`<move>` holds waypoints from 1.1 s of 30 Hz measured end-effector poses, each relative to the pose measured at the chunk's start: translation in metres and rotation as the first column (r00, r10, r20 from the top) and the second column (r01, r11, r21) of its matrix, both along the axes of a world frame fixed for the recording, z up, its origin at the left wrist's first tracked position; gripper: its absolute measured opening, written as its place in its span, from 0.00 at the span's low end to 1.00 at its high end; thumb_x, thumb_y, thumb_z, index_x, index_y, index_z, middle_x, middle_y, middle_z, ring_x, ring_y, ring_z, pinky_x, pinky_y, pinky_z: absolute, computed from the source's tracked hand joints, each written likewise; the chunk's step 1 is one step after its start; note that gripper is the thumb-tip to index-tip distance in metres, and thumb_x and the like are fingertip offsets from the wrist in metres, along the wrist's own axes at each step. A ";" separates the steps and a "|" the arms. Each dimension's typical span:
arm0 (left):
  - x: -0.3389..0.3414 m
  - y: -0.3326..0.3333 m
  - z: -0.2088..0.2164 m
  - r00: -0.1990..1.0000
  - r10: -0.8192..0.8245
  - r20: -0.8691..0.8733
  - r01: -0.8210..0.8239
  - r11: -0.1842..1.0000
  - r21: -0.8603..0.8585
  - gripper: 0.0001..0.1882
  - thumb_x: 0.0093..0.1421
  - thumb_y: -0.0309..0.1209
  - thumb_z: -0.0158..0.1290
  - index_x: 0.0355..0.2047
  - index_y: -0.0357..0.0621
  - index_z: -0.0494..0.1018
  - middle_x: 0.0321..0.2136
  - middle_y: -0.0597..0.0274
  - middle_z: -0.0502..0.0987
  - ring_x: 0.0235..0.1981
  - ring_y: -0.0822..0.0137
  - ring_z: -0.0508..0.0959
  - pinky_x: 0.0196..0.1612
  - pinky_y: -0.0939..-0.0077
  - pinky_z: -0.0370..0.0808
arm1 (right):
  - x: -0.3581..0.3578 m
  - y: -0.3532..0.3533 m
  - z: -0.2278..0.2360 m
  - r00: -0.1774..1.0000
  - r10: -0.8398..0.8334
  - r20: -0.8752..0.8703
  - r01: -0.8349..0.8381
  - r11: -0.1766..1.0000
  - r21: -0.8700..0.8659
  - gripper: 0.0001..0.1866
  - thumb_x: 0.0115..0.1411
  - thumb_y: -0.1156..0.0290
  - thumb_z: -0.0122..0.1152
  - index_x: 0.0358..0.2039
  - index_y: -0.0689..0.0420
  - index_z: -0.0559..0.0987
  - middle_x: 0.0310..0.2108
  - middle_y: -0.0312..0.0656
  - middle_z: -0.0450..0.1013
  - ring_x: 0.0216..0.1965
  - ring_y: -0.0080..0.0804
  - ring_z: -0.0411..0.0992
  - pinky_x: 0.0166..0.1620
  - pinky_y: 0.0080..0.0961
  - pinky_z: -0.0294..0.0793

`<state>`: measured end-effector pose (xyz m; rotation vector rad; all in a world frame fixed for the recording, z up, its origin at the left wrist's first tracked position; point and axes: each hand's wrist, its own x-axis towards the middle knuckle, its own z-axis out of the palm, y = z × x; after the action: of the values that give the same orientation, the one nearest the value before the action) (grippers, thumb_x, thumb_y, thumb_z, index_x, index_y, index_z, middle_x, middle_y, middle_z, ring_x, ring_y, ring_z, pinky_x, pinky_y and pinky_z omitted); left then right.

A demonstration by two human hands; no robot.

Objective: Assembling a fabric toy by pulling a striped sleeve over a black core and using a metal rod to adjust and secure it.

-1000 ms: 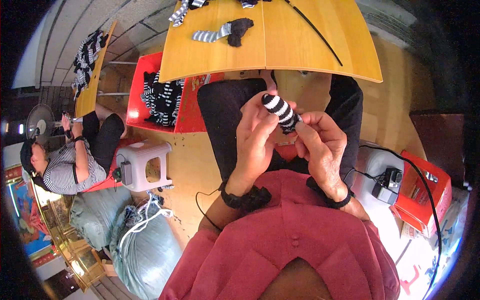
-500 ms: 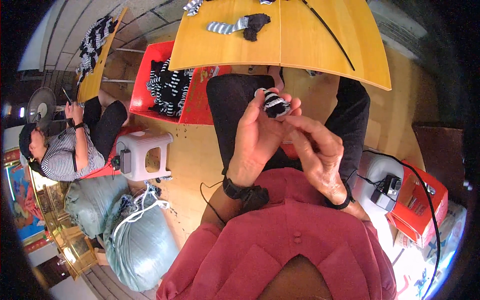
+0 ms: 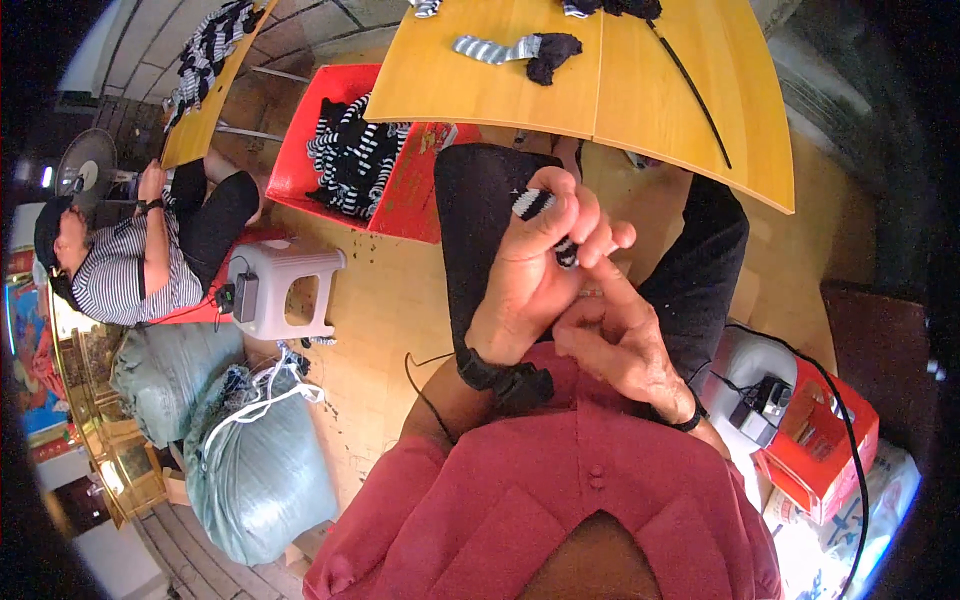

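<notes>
My left hand (image 3: 520, 285), raised over my lap, is closed round a small knitted black-and-white striped sock (image 3: 534, 205). Part of the sock shows above the thumb, and another bit peeks out between the fingers; the rest is hidden in the grip. My right hand (image 3: 625, 345) is just below and to the right. Its index finger reaches up to the left fingertips, while the other fingers bend loosely, apart, with nothing visible in them. Beyond my knees, a grey-and-white striped sock (image 3: 490, 48) with a black bunched part (image 3: 553, 57) lies on the yellow wooden table (image 3: 480, 100).
A thin black rod (image 3: 690, 95) lies on the table. Left of my knees, a red box (image 3: 420, 190) holds several striped socks. A co-worker (image 3: 140, 265) sits at far left near a white stool (image 3: 270, 300) and stuffed sacks (image 3: 265, 490). At right is another red box (image 3: 825, 440).
My left fingers have folded over the sock, which lay more exposed before. The right hand has dropped slightly and turned, fingers looser. The co-worker's hands have lowered toward their table.
</notes>
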<state>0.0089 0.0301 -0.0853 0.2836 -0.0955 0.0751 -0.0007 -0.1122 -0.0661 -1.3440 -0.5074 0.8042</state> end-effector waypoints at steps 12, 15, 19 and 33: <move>-0.016 -0.032 0.028 0.988 -0.107 0.110 0.085 0.977 0.195 0.16 0.58 0.43 0.53 0.24 0.51 0.60 0.14 0.73 0.59 0.19 0.72 0.64 0.38 0.66 0.66 | -0.006 -0.010 -0.008 0.585 0.540 -0.605 -0.011 0.752 0.659 0.38 0.52 0.67 0.58 0.59 0.56 0.48 0.27 0.66 0.69 0.08 0.27 0.61 0.09 0.14 0.55; -0.019 -0.026 0.033 0.996 -0.093 0.003 0.089 0.963 0.255 0.14 0.56 0.40 0.55 0.28 0.47 0.62 0.18 0.68 0.64 0.22 0.69 0.67 0.42 0.65 0.66 | -0.001 -0.006 -0.001 0.484 0.587 -0.649 0.010 0.738 0.675 0.39 0.51 0.63 0.59 0.58 0.56 0.48 0.29 0.65 0.69 0.07 0.28 0.61 0.08 0.15 0.56; -0.011 -0.010 0.036 0.995 0.075 0.058 -0.093 0.885 0.455 0.23 0.49 0.37 0.61 0.40 0.39 0.64 0.31 0.56 0.72 0.36 0.58 0.75 0.43 0.64 0.72 | 0.007 -0.008 0.011 0.692 0.431 -0.580 0.048 0.774 0.632 0.42 0.51 0.63 0.59 0.61 0.52 0.47 0.29 0.64 0.70 0.07 0.27 0.60 0.08 0.16 0.56; -0.002 -0.020 0.042 0.980 -0.029 0.196 0.014 0.997 0.075 0.20 0.58 0.49 0.49 0.21 0.50 0.58 0.10 0.74 0.55 0.08 0.80 0.54 0.12 0.84 0.54 | -0.002 -0.003 0.030 0.636 0.482 -0.603 -0.015 0.788 0.615 0.46 0.53 0.71 0.59 0.63 0.53 0.38 0.36 0.68 0.68 0.09 0.28 0.63 0.12 0.16 0.60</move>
<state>0.0072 0.0106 -0.0433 0.3479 -0.2987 0.0782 -0.0031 -0.1157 -0.0360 -0.2963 -0.2401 1.2459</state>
